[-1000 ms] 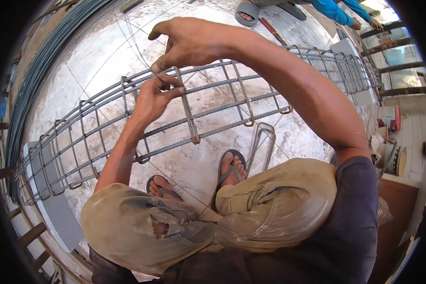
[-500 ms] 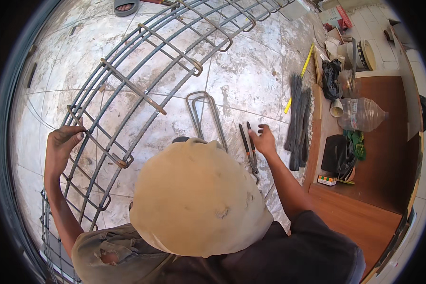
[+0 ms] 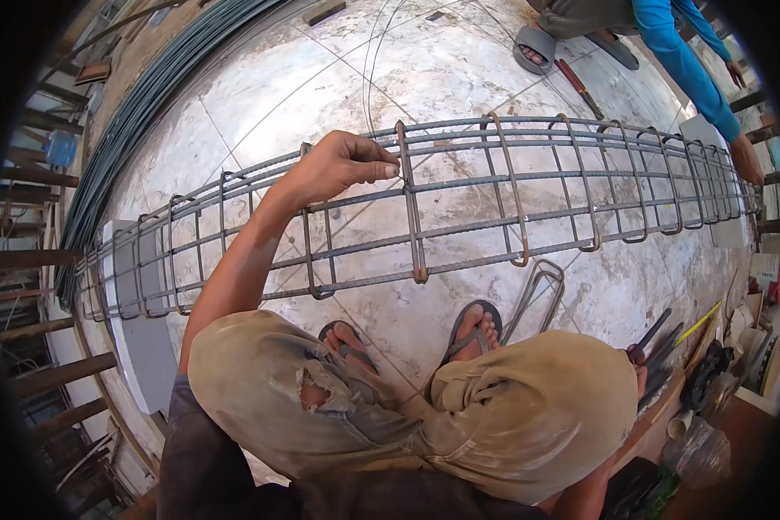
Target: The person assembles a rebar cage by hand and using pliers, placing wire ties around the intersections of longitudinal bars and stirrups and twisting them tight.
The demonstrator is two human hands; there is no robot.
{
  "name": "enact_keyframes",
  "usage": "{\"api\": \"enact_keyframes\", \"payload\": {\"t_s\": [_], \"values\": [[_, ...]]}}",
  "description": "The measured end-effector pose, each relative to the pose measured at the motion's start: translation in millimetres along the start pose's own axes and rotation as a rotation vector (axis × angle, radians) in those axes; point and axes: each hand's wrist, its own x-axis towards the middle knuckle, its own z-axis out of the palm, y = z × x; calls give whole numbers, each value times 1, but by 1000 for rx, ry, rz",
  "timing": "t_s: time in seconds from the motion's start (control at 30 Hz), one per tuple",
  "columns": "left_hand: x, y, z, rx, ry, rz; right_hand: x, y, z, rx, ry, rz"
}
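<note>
Head view: left hand (image 3: 351,166) pinched, contents unclear, beside a stirrup (image 3: 412,212), which could shift if knocked; right hand (image 3: 640,374), partly hidden, grips a dark-handled tool (image 3: 653,333).

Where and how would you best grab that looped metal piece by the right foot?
Probably by the far, curved end of the looped metal piece, from above and the right. That end shows plainly, while the right knee hides the near end, the right foot crowds its left and the rebar cage stands just beyond.
</note>
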Motion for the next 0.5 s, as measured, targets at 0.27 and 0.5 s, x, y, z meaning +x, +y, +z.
{"api": "enact_keyframes", "payload": {"t_s": [0.27, 0.5], "values": [[-21, -21, 33, -105, 139, 62, 65, -75, 302, 68, -405, -351], [-25, -26, 46, 14, 244, 65, 125, 12, 438, -35, -639, -493]]}}
